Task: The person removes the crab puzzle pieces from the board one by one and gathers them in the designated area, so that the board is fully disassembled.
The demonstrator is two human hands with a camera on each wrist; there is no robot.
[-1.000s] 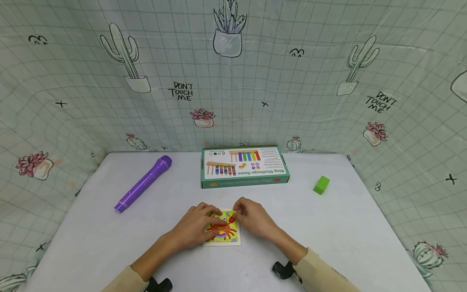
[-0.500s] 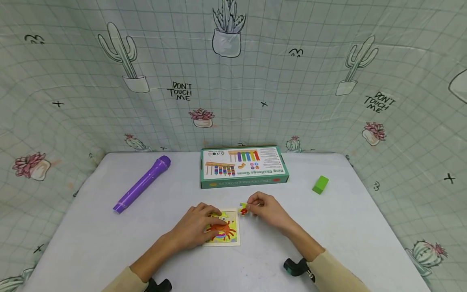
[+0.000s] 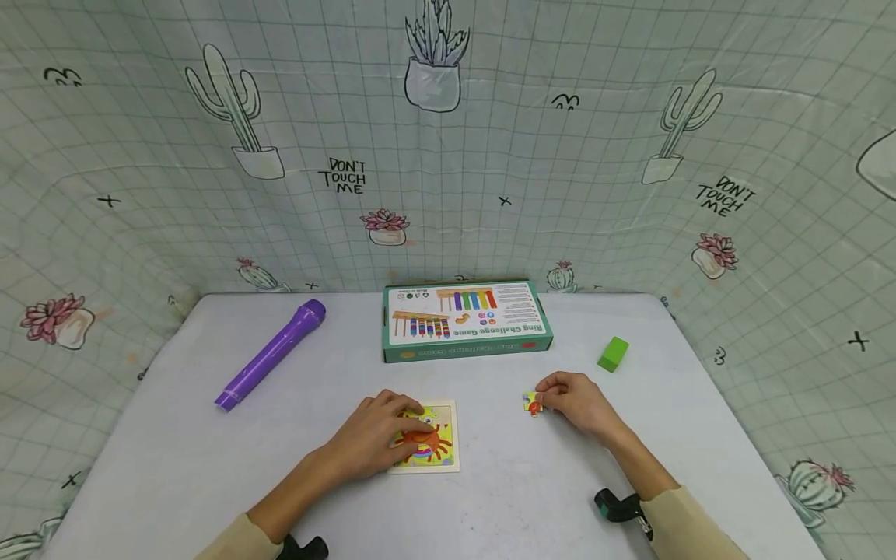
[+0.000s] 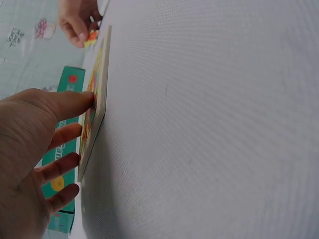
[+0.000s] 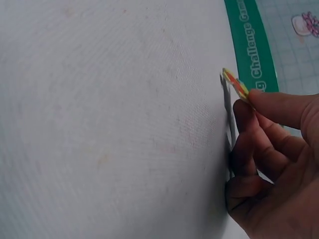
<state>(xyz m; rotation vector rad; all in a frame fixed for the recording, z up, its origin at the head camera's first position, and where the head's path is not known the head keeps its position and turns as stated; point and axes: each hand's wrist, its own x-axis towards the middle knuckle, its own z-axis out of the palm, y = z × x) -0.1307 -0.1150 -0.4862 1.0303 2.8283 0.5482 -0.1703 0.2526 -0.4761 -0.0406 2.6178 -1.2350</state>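
Observation:
A small square jigsaw puzzle (image 3: 439,445) with a red crab on yellow lies in its pale frame at the front middle of the table. My left hand (image 3: 371,437) rests over its left part, hiding some of the picture. In the left wrist view, the thumb and spread fingers (image 4: 67,133) touch the puzzle's top. To the right, my right hand (image 3: 579,403) pinches a yellow and red puzzle piece (image 3: 532,404) between thumb and forefinger. The right wrist view shows this piece tilted, close over the white table, with the other fingers curled beneath.
Behind the puzzle lies a green and white game box (image 3: 467,320). A purple tube-like stick (image 3: 271,356) with a rounded end is at the left. The green block (image 3: 613,355) sits at the right. A patterned cloth (image 3: 448,171) hangs behind the white table (image 3: 175,459).
My right hand has drawn the piece away from the puzzle's upper right corner and carried it right. The left hand has stayed on the puzzle.

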